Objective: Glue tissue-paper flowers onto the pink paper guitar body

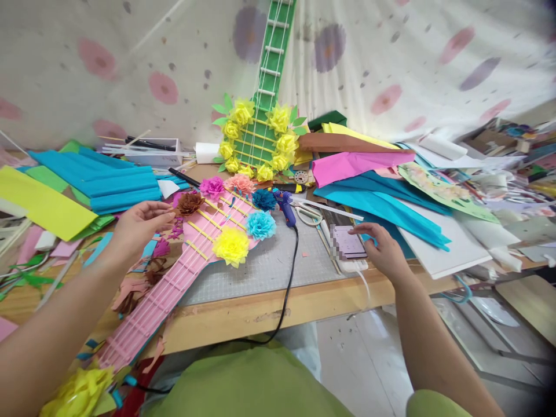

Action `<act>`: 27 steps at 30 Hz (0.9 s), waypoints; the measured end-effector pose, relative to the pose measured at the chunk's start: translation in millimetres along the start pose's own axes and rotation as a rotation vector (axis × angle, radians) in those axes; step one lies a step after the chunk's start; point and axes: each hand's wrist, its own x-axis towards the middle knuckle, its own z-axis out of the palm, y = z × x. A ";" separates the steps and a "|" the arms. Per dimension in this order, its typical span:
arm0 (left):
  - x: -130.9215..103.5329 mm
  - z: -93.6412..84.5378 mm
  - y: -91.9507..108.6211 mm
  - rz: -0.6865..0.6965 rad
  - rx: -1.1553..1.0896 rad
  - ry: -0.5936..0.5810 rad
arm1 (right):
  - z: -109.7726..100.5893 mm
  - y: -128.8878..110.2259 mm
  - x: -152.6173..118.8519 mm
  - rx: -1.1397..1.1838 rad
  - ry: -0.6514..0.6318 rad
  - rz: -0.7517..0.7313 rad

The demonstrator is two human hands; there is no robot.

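My left hand (141, 226) hovers beside the brown paper flower (190, 203), fingers loosely bent and apart, with nothing seen in it. That flower sits on a pink paper guitar (160, 298) with yellow strips, lying slanted across the table. Around its body are magenta, peach, dark blue, light blue and yellow paper flowers (231, 246). On the right, my right hand (384, 249) reaches over a phone (347, 242), its fingers stretched out and one fingertip at the screen. A blue glue gun (285, 207) and scissors (309, 214) lie between the guitar and the phone.
A green paper guitar (256, 142) with yellow flowers stands against the patterned curtain. Blue crepe paper (117, 179) is piled left, more coloured paper (360, 165) right. The glue gun's black cord (292, 278) hangs over the table's front edge. A cutting mat (269, 269) lies underneath.
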 end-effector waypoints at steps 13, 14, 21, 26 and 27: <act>-1.5 -2.8 -0.6 0.008 -0.018 -0.001 | 4.9 -0.9 2.3 -0.092 -0.060 -0.068; -1.7 -3.3 -0.3 0.003 -0.020 0.001 | 4.5 -1.2 2.6 -0.097 -0.055 -0.066; -3.0 -6.9 1.1 -0.004 -0.015 0.011 | 4.7 -4.0 6.8 -0.079 -0.015 -0.038; -3.1 -8.2 0.2 -0.014 -0.016 0.003 | 8.2 -2.6 14.1 -0.071 0.036 -0.039; -2.8 -8.2 -0.5 -0.018 -0.022 -0.002 | 9.1 -2.0 15.9 -0.073 0.042 -0.041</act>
